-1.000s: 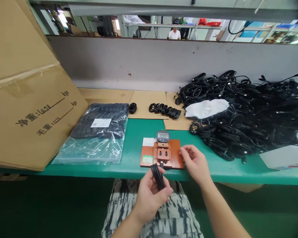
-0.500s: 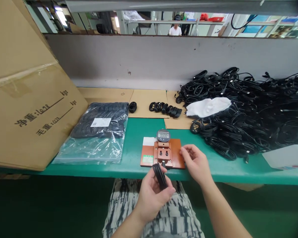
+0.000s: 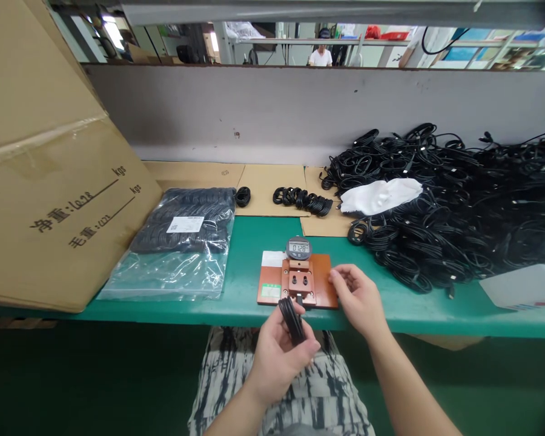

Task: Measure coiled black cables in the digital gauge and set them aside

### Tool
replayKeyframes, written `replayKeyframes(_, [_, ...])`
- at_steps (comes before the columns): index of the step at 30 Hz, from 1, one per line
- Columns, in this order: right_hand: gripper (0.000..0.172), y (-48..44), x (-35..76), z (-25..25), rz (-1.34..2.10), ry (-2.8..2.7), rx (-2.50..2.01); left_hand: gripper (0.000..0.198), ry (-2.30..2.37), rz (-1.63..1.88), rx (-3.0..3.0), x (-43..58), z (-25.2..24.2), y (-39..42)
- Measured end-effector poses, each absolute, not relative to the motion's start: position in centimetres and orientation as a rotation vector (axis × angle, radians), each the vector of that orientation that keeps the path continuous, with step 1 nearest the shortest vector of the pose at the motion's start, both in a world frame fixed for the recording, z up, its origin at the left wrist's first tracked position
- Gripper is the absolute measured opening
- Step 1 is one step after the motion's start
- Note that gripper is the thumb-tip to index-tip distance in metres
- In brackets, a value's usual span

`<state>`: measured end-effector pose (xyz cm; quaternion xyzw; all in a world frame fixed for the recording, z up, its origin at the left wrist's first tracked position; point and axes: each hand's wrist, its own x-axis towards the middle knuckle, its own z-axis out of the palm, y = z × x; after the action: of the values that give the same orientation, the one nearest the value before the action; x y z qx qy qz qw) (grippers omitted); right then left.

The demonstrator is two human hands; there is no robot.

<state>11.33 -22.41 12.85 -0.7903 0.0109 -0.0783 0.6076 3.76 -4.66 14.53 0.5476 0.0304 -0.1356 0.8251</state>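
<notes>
In front of me my left hand (image 3: 284,357) is closed around a coiled black cable (image 3: 292,320). The cable's plug end (image 3: 299,299) sits at the front of a brown gauge fixture (image 3: 324,278), by its metal block; how deep it goes in I cannot see. A round digital gauge (image 3: 298,248) at the back of the fixture shows digits that look like 0128. My right hand (image 3: 358,300) pinches the right edge of the fixture's board, thumb at the edge and the other fingers curled.
A clear bag (image 3: 181,242) of coiled cables lies left, beside a large cardboard box (image 3: 49,181). Coiled cables (image 3: 302,200) stand in a row on cardboard behind the fixture. A heap of black cables (image 3: 427,242) fills the right, with a white cloth (image 3: 381,197) on it.
The gauge reading has gone from zeros to about 0128. The plug end has shifted very slightly toward the fixture; my right hand stays where it was.
</notes>
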Motion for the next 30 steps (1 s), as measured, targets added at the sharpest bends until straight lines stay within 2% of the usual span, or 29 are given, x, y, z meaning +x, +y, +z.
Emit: replayKeyframes(30, [0.028, -22.21, 11.26, 13.32, -0.18, 0.008, -1.861, 0.045, 0.132, -0.265, 1.177, 4.53, 15.33, -4.82])
